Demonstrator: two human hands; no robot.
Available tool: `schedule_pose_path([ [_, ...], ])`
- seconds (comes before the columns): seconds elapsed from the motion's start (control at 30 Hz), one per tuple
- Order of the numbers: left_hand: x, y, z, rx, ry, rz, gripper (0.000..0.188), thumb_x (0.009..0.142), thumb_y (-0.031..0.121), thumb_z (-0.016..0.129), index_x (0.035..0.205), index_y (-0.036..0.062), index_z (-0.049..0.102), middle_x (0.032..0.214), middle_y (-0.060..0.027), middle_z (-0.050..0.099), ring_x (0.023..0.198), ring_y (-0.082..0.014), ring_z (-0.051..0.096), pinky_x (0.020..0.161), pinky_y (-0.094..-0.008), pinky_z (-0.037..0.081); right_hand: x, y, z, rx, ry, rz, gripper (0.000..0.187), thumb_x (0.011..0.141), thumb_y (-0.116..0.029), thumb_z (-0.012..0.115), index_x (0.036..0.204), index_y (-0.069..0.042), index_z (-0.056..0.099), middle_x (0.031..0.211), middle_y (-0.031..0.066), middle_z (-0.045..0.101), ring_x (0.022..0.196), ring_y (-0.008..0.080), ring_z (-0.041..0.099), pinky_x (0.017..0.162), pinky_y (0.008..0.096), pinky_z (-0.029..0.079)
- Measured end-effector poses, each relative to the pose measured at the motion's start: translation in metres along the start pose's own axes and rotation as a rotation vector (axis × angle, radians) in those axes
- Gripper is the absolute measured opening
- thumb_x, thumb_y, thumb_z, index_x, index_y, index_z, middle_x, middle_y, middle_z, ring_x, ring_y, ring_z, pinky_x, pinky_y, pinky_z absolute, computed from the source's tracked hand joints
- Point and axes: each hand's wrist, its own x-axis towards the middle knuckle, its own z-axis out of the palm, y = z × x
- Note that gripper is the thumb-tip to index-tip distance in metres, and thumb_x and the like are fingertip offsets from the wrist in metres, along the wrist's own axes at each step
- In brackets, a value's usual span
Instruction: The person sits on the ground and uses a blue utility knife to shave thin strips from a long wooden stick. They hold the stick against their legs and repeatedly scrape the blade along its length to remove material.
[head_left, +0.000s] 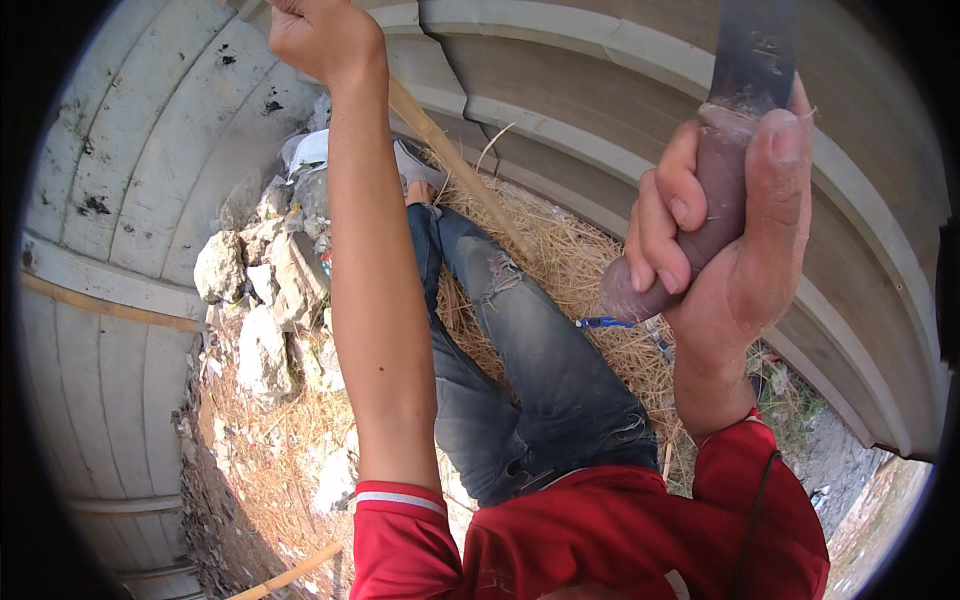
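In my right hand (745, 270) is a machete, its rounded brown-purple handle (722, 170) wrapped by my fingers and thumb. Its dark flat blade (755, 55) points up and leaves the picture at the upper edge. My left hand (328, 42) is closed at the upper edge, its fingertips partly cut off. A pale wooden pole (460, 170) slants up from the straw and passes behind my left wrist, in line with that fist. The grip itself is hidden.
Rough pale stones (265, 300) are heaped left of my legs (540, 350). Dry straw (570, 240) covers ground beside me. A ribbed metal sheet wall (620, 60) curves along the far and right sides; pale panels (130, 140) stand at left. Another stick (290, 573) lies at lower left.
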Motion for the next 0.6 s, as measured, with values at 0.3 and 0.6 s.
schedule_pose_path([
  [0.3,0.007,-0.001,0.005,0.273,0.07,0.227,0.06,0.113,0.052,0.031,0.08,0.0061,0.052,0.063,-0.003,0.052,0.053,-0.0129,0.051,0.05,-0.0272,0.044,-0.124,0.198,-0.114,-0.735,-0.347,0.485,0.046,0.105,-0.035,0.063,0.136,-0.001,0.059,0.073,0.0066,0.06,0.07,0.0145,0.064,0.068,0.0304,0.051],
  [0.6,0.003,0.015,0.011,0.017,0.003,0.049,0.063,0.113,0.052,0.032,0.076,0.0061,0.052,0.062,-0.0046,0.055,0.054,-0.0134,0.051,0.051,-0.0271,0.043,-0.045,0.123,-0.077,-0.488,-0.187,0.422,0.035,0.107,-0.032,0.061,0.125,-0.002,0.06,0.067,0.0013,0.055,0.05,0.0093,0.052,0.048,0.0266,0.042],
])
